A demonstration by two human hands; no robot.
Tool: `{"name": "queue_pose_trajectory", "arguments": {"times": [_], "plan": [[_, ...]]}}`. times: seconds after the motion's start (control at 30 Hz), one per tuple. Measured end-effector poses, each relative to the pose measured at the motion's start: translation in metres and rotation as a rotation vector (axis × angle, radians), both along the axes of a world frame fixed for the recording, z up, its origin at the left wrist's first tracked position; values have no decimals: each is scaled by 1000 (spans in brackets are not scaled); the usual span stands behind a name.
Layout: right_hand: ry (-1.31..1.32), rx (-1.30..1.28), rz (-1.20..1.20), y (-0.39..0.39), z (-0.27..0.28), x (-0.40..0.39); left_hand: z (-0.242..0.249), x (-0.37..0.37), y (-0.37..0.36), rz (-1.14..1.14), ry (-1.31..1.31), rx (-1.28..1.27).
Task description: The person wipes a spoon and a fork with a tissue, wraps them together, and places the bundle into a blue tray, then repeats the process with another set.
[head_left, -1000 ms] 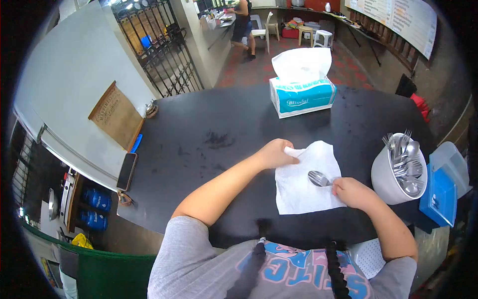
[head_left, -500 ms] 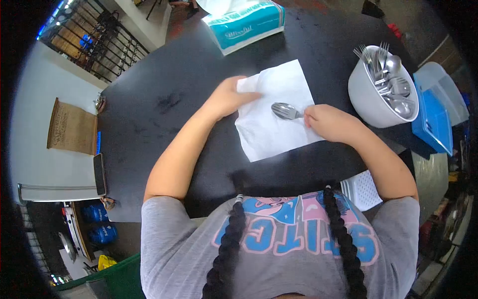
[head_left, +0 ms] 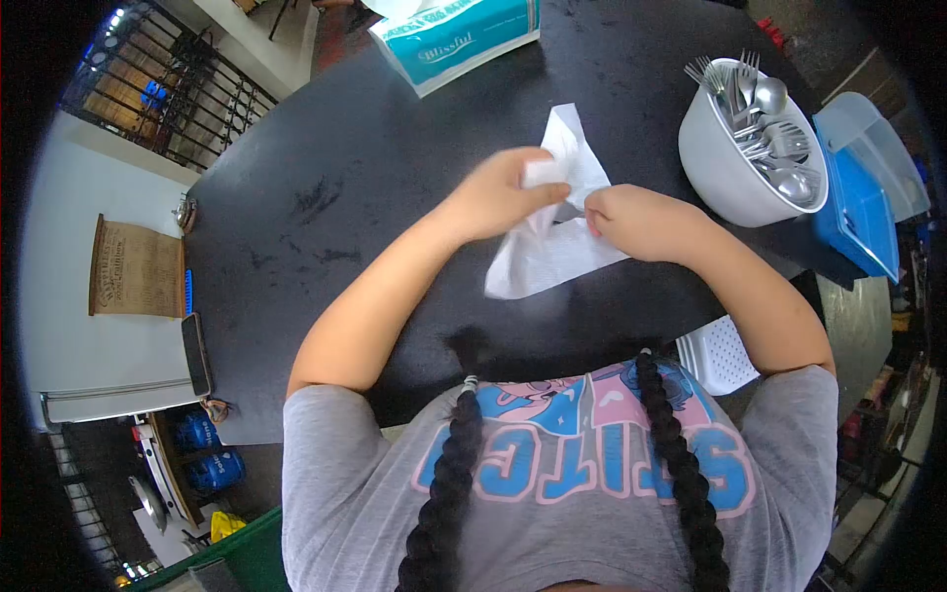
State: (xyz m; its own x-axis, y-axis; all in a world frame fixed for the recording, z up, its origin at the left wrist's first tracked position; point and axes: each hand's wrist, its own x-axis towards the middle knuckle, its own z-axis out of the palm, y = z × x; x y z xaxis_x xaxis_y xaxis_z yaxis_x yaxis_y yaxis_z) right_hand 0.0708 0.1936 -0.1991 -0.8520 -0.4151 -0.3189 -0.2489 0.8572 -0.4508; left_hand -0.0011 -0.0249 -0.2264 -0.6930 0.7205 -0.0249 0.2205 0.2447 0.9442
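A white paper tissue (head_left: pixel 562 261) lies on the dark table under both hands. Its left side is lifted and folded over toward the right. My left hand (head_left: pixel 505 195), slightly blurred, pinches this folded part between thumb and fingers. My right hand (head_left: pixel 641 223) is closed at the tissue's right edge, around the handle end of a spoon and fork. Only a small grey bit of the cutlery (head_left: pixel 568 211) shows between the hands; the tissue and my left hand hide its head end.
A white tub (head_left: pixel 705 168) full of spoons and forks stands at the right, beside a blue plastic box (head_left: pixel 853 212) with a clear lid. A teal tissue pack (head_left: pixel 473 44) sits at the far side. A white perforated tray (head_left: pixel 718 357) is near my right elbow, a phone (head_left: pixel 197 353) at the left edge.
The tissue lay spread with the spoon and fork heads visible on it. My left hand has brought its left side up and rightward over them. My right hand stays at the handles.
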Motion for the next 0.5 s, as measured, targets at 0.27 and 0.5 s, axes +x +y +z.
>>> {"name": "queue_pose_trajectory", "arguments": {"times": [0.27, 0.5], "plan": [[-55, 5, -43, -4, 6, 1, -18, -16, -19, 225, 223, 16], [-22, -10, 16, -1, -4, -2, 14, 9, -21, 306, 166, -306]]}}
